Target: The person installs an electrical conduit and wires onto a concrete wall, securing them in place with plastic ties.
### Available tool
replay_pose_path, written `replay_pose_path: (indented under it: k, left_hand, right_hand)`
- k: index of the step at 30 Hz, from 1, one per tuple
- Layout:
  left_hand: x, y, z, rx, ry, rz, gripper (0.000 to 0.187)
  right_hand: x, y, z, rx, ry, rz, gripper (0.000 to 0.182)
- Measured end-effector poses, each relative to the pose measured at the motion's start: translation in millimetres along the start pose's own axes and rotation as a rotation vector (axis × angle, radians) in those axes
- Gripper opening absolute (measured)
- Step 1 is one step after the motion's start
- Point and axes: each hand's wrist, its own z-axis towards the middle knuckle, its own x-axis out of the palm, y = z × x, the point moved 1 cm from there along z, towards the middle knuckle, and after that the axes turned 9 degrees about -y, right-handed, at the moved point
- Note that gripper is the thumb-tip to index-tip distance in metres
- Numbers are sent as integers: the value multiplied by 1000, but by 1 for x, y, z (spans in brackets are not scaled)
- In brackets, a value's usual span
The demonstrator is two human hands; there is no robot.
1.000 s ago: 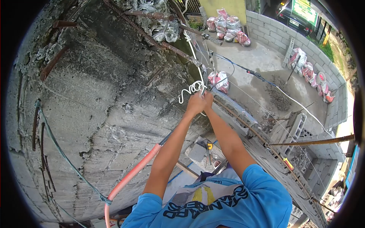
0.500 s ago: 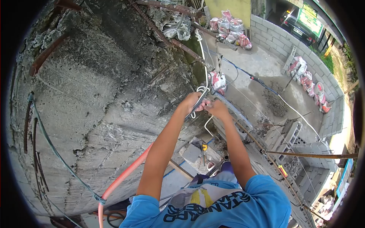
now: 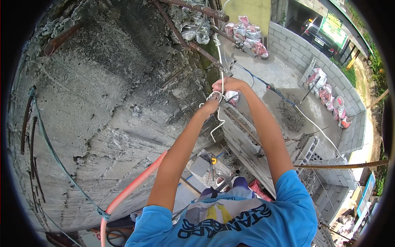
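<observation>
A white cable (image 3: 219,51) hangs down past rusty steel bars to the edge of the concrete wall. My left hand (image 3: 210,105) is closed around the cable where it is looped and bunched. Just above and to the right, my right hand (image 3: 228,84) is closed at the hanging part of the same cable, its fingertips partly hidden behind it. Below my hands a bent loose end of white cable (image 3: 221,122) dangles over the wall edge.
Rough concrete (image 3: 119,99) fills the left side. Rusty bars (image 3: 197,47) stick out above my hands, and another bar (image 3: 341,166) crosses at right. An orange corrugated hose (image 3: 135,182) runs at lower left. Far below lie filled sacks (image 3: 249,37) and a block wall (image 3: 296,47).
My right hand has moved up and left onto the hanging cable, above my left hand. My left hand has shifted slightly. The loose cable end now hangs lower. The view has shifted a little.
</observation>
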Motion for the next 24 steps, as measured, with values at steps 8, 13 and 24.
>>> replay_pose_path:
  k: [8, 13, 24]
  left_hand:
    - [12, 8, 0, -18, 10, 156, 34]
    - [13, 4, -12, -77, 33, 26, 28]
    - [18, -5, -12, -102, 68, -145, 20]
  right_hand:
    - [-1, 18, -4, 106, 251, -165, 35]
    - [2, 22, -12, 115, 130, -180, 29]
    - [2, -37, -18, 111, -272, 583, 17]
